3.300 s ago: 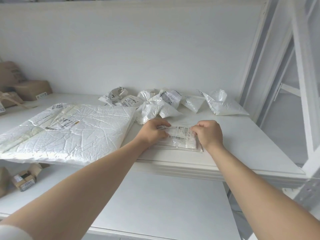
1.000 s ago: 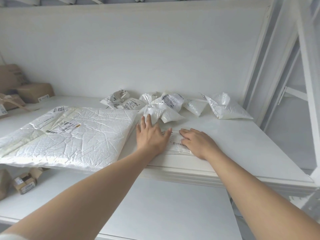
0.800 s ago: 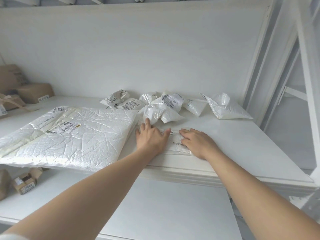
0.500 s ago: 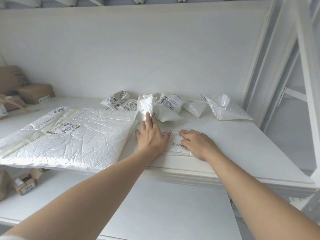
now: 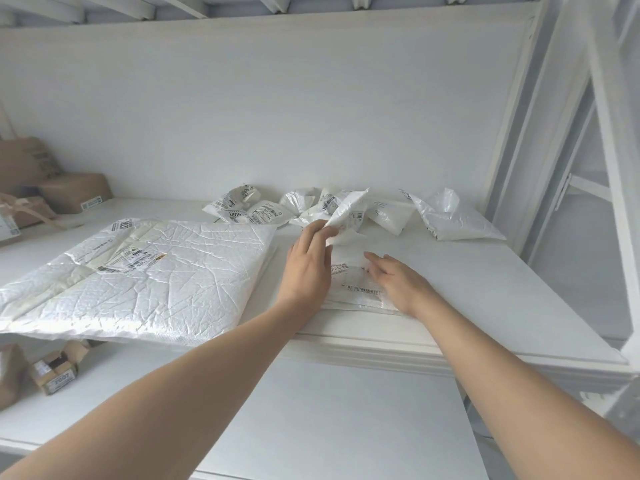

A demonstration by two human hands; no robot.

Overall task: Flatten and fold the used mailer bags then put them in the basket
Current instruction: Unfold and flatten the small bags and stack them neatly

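Head camera, looking forward and down over two bare forearms that reached onto a white shelf [image 5: 491,292]. The two hands were close together but not touching.

The right hand [image 5: 398,282] lay palm down with straight fingers, pressing on a folded mailer bag [image 5: 356,289]. That bag lay flat near the front edge of the shelf, with a printed barcode label facing up between the hands.

The left hand [image 5: 306,268] reached a little further back. Its fingertips pinched the lower corner of a crumpled mailer bag [image 5: 348,211], which stood up off the shelf, tilted toward the right. The heel of this hand rested at the left edge of the folded bag.

Behind the hands, along the white back wall [image 5: 277,116], sat a pile of crumpled bags [image 5: 256,211], white plastic with black shipping labels. One puffy bag [image 5: 450,221] lay apart at the right end of the row.

To the left of the hands, a large padded mailer [image 5: 138,275], white and heavily creased, lay flat and overhung the front edge of the shelf. Brown cardboard parcels [image 5: 74,192] sat at the far left against the wall.

Below, a lower shelf [image 5: 329,410] held a small box [image 5: 53,374] at its left side.
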